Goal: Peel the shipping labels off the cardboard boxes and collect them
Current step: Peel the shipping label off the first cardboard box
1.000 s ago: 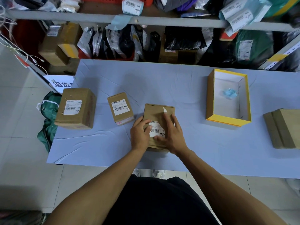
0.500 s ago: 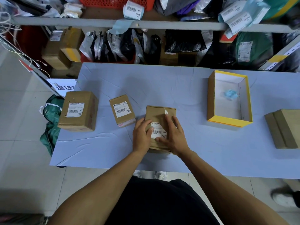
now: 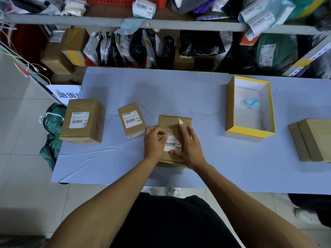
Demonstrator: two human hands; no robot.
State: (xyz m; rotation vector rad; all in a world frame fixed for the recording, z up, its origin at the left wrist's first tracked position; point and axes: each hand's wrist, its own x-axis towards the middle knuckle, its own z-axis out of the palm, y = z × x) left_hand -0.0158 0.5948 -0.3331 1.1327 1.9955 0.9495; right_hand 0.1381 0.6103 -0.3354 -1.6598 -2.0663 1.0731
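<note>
Cardboard box (image 3: 172, 123) under work sits near the front edge of the blue-covered table (image 3: 206, 97), directly ahead of the person. White shipping label (image 3: 172, 143) is stuck on the box's top face, barcode visible, printed text "MX" and "MXRC 03" at its right side. A small white scrap (image 3: 180, 121) stands curled up from the box top, farther from the person than the label.

Left hand (image 3: 154, 143) rests on the left part of the box, fingers curled, thumb and fingertips at the label's upper left corner. Whether the corner is actually pinched or only touched cannot be told. Right hand (image 3: 190, 146) lies flat on the right part of the box, fingers straight and spread, pressing down; thumb runs along the label's lower edge, index finger reaches toward the white scrap.

Small box (image 3: 131, 120) with its own label (image 3: 131, 119) stands just left of the worked box, apart from it. Larger box (image 3: 84, 120), also labelled (image 3: 79, 119), stands farther left, near the table's left edge.

Open yellow-rimmed box (image 3: 249, 134) sits well to the right; a crumpled pale blue piece (image 3: 251, 102) lies inside on its white floor. Plain brown box (image 3: 311, 140) sits at the far right, partly cut off by the frame edge.

Shelving (image 3: 179, 25) behind the table holds bagged parcels and loose labels.
</note>
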